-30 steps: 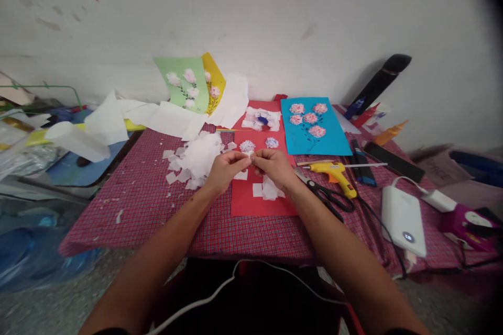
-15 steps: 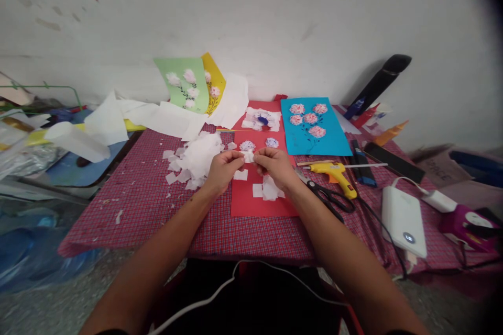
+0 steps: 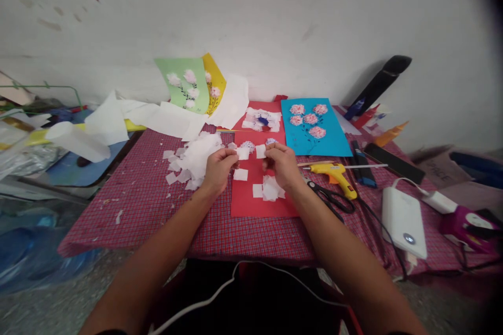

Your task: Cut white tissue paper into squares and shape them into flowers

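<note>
Squares (image 3: pixel 243 153), probably tissue, are pinched separately by left hand (image 3: pixel 218 168) and right hand (image 3: pixel 283 165).

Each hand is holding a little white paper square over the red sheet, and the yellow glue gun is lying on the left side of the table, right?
Not quite: the yellow glue gun is on the right side of the table, as the head view shows. Each hand does hold a small white paper square over the red sheet.

At centre we see thin, matt white paper squares (image 3: pixel 241 174) on smooth red paper (image 3: pixel 243 202); beneath lies checked woven cloth (image 3: pixel 149 209). At right, we note a smooth yellow plastic glue gun (image 3: pixel 332 170) and a slightly glossy white plastic power bank (image 3: pixel 403 217).
</note>
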The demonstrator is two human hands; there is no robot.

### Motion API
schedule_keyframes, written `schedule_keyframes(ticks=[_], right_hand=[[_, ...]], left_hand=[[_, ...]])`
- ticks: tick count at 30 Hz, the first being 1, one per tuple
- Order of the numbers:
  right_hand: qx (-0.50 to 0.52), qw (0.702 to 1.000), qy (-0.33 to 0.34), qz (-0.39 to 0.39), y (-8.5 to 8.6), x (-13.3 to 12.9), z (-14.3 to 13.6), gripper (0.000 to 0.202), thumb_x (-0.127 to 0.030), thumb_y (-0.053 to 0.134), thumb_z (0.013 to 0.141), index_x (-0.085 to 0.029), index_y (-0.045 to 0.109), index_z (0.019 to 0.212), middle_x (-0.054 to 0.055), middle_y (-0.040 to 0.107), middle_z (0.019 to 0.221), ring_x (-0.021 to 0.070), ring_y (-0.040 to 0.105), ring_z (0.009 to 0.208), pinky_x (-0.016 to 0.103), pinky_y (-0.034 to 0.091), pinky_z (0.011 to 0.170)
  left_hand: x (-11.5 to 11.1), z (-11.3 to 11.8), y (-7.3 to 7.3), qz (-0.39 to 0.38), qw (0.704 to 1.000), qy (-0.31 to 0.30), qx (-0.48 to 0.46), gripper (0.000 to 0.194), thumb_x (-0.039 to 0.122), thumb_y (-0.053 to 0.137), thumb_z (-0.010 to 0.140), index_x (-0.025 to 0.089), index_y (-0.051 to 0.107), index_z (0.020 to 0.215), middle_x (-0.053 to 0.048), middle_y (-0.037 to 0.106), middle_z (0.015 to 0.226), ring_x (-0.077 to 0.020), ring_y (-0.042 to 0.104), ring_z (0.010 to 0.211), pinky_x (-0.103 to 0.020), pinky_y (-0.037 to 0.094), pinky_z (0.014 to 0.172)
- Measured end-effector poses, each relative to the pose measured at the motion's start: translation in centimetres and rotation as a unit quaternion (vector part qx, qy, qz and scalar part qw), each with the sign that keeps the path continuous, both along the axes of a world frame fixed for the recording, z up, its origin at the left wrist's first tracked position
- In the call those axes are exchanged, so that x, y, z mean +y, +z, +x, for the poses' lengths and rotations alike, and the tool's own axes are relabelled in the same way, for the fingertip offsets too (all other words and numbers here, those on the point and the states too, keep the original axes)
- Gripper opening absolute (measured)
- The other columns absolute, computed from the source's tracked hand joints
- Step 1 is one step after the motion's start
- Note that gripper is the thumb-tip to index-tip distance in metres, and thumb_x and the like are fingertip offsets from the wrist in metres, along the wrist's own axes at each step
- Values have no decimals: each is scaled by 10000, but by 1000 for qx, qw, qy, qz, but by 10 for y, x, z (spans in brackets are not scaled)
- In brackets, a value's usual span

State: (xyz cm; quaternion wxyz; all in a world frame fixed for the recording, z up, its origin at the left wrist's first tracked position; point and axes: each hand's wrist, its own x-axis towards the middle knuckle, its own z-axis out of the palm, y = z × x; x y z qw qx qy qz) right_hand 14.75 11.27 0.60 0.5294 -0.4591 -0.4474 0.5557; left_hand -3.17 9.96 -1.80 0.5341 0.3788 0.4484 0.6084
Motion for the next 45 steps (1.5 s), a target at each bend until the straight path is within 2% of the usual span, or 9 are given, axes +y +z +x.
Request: schedule_keyframes(ticks=[3,8,10,12,17,20,29,41,45], right_hand=[[-191,977,-11,95,1,-3,3,77,-242,548,719,-221,525,649,-16,541,559,155,515,535,281,403,533],[-575,785,47,226,1,-13,3,99,-223,565,793,-194,650,752,84,695,862,212,605,779,305,384,640],[-612,757,80,214,-1,-14,3,122,-216,569,805,-192,688,794,96,709,900,225,621,803,310,387,647],[-585,779,71,214,-3,-11,4,161,-182,562,805,-193,714,857,98,718,928,231,630,837,317,410,684],[-303,936,24,175,-2,-6,2,214,-258,578,854,-184,694,1018,56,697,884,180,605,749,304,456,685],[-187,973,45,132,-2,-6,-2,302,-364,673,822,-188,671,1067,29,666,863,155,575,702,283,451,636],[-171,981,9,89,1,-4,5,104,-289,614,825,-213,611,754,-23,580,568,137,488,501,272,366,510],[-486,857,40,169,-14,-2,7,83,-261,652,817,-214,716,792,79,720,796,198,567,686,306,314,598],[-402,898,-17,178,-3,-5,4,174,-339,631,863,-201,718,925,73,708,846,190,573,713,304,375,630]], left_hand=[[0,0,1,-2,1000,13,-17,116,208,761,668,154,678,728,11,611,629,-122,593,580,-265,473,600],[0,1,4,2,999,18,-26,124,204,764,660,152,670,722,14,603,617,-118,587,570,-262,466,592],[0,1,4,4,1000,14,-25,123,205,765,664,153,671,725,13,604,622,-120,590,576,-263,464,595],[0,1,3,5,1000,6,-20,120,207,765,669,156,672,725,13,603,623,-122,591,579,-266,462,598],[-2,2,3,3,1000,-28,4,106,210,761,680,160,680,726,12,609,618,-116,577,574,-262,446,598],[-4,3,4,9,999,-50,19,114,216,768,680,159,684,732,10,613,615,-110,563,573,-257,437,593],[-1,2,2,25,999,22,3,138,255,770,709,159,704,784,4,630,658,-118,581,605,-268,469,624],[0,3,1,16,1000,-3,24,162,215,768,686,161,685,815,15,624,652,-111,576,597,-254,438,611],[-2,4,1,18,999,-33,32,163,219,773,693,165,685,819,14,625,654,-106,565,598,-247,433,608]])
